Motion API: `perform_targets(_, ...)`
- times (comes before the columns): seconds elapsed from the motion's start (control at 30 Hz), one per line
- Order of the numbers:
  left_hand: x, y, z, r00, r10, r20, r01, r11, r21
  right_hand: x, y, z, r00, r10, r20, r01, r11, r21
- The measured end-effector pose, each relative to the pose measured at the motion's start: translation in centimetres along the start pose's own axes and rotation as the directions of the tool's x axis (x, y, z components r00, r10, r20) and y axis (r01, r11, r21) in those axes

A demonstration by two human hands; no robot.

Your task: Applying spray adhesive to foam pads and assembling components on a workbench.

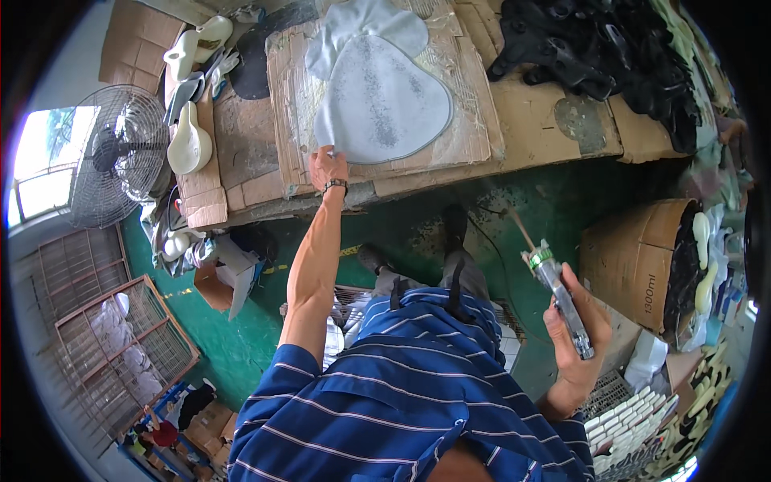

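Observation:
My left hand (328,167) pinches the near left edge of a rounded light grey fabric piece (426,104). Dark speckles spread over the middle of its face. Beyond it, and partly overlapped by it, lies a second pale grey piece (365,30) with a wavy outline. Both rest on a layered cardboard sheet (293,104) on the table. Off to the right, away from the table, my right hand (586,329) is closed around a metal spray gun (558,289) with a green ring. A thin brownish rod-like part or streak extends from its front end.
A heap of black pieces (602,48) covers the table's far right. Cream moulded shapes (191,140) sit at the left end beside a caged fan (116,153). A large cardboard box (634,257) stands at right. A dark hose (494,245) runs along the green floor.

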State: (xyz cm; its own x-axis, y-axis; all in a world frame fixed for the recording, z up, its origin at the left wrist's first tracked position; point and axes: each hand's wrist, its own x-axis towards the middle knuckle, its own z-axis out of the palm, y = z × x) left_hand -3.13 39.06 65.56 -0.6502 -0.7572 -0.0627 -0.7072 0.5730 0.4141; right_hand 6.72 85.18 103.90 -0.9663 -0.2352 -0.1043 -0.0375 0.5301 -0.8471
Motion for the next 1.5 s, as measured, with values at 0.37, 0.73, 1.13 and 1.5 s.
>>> perform_targets(0.37,3.9,3.6,-0.5,0.738,-0.238,0.631,0.612,-0.157,-0.775,4.0,4.6,-0.6,0.994,0.006,0.109,-0.023,0.988,0.153)
perform_targets(0.73,0.4,13.1,-16.5,0.919,0.279,0.279,0.392,-0.566,-0.725,11.0,6.6,0.0,0.902,-0.163,0.401,0.139,0.986,0.088)
perform_targets(1.13,-25.0,0.5,-21.7,0.887,-0.461,-0.031,-0.394,-0.717,-0.575,12.8,3.9,3.5,0.589,-0.201,0.783,0.231,0.970,0.075)
perform_targets(1.5,-59.0,-12.1,-10.2,0.067,-0.990,0.126,-0.941,-0.105,-0.322,5.6,-1.1,14.4,0.079,-0.076,0.994,0.661,0.751,0.005)
